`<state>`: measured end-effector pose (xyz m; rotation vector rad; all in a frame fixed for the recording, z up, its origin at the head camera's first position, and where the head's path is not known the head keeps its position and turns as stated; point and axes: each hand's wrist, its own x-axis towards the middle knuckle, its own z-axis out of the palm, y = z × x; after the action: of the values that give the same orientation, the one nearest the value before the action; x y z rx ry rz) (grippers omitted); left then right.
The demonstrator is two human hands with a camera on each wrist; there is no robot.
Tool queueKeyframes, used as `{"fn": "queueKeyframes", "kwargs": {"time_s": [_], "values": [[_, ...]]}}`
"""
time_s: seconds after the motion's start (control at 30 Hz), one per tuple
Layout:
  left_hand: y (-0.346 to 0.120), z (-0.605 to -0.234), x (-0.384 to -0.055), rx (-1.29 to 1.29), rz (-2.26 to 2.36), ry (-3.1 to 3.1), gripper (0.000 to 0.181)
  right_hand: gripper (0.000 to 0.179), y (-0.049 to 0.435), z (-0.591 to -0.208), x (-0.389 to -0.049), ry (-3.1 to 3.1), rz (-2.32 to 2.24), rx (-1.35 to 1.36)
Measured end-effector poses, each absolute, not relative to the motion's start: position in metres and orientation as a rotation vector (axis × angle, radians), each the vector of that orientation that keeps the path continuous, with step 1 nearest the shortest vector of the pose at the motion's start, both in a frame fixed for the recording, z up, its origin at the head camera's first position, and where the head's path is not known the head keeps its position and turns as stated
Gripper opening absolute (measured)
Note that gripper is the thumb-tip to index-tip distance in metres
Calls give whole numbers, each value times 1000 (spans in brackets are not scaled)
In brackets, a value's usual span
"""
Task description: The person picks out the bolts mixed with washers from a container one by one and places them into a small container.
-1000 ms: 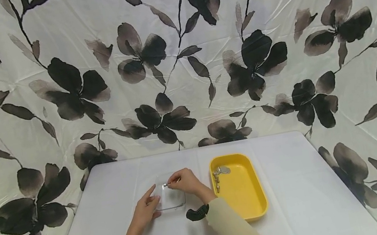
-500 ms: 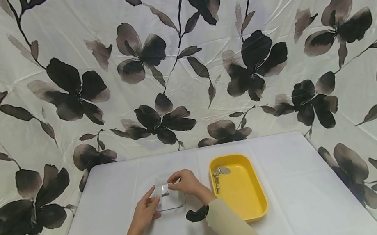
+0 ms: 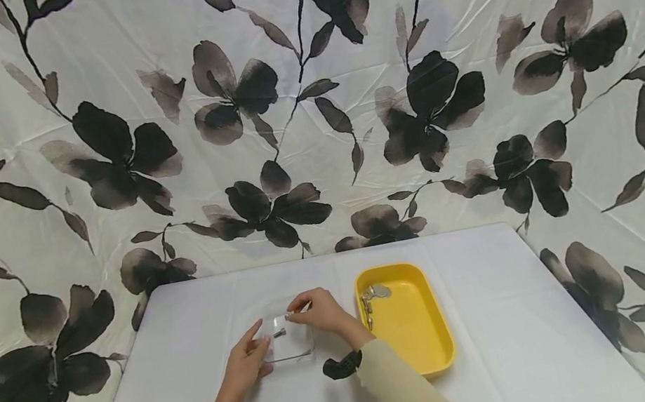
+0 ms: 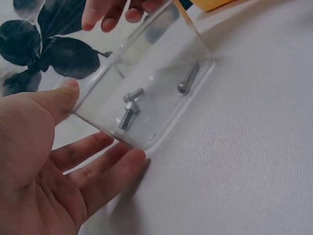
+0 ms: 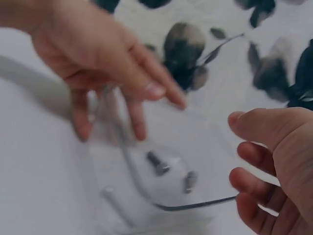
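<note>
A clear plastic box (image 3: pixel 295 345) sits left of centre in the head view. My left hand (image 3: pixel 243 362) grips its left side, with the thumb (image 4: pixel 71 93) at the rim and other fingers against the outer wall. Silvery socket-head bolts lie inside: one bolt (image 4: pixel 188 80) is by the far wall in the left wrist view, and another bolt (image 4: pixel 128 116) is nearer this hand. My right hand (image 3: pixel 319 312) hovers over the box's far right corner. In the right wrist view, its loosely bent fingers (image 5: pixel 252 182) and thumb stand apart with nothing between them.
A yellow tray (image 3: pixel 414 346) stands right of the box, behind the right forearm. Small metal parts (image 3: pixel 369 310) and a grey disc-shaped piece (image 3: pixel 381 291) lie at its far left corner. A white cloth (image 3: pixel 495 314) covers the table; a floral curtain (image 3: pixel 350 175) hangs behind.
My right hand held a bolt over the box a second ago; its fingers have let go, and a bolt now shows on the box floor. Both hands have stayed nearly in place.
</note>
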<state>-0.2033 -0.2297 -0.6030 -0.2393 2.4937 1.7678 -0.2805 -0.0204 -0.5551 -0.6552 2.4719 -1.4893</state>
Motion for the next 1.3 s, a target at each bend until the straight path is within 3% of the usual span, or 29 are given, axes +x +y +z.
{"fn": "queueKeyframes", "kwargs": {"time_s": [0.47,0.93,1.3], "values": [[-221,-569,-207,-133,1503,2846,50,18,34,-510,-293,2549,-1540,-592],[-179,-530,-205,92,1624,2783,43,16,88,-518,-294,2568,-1598,-458],[-130,-535,-200,161,1637,2737,43,16,115,-541,-290,2591,-1605,-408]]}}
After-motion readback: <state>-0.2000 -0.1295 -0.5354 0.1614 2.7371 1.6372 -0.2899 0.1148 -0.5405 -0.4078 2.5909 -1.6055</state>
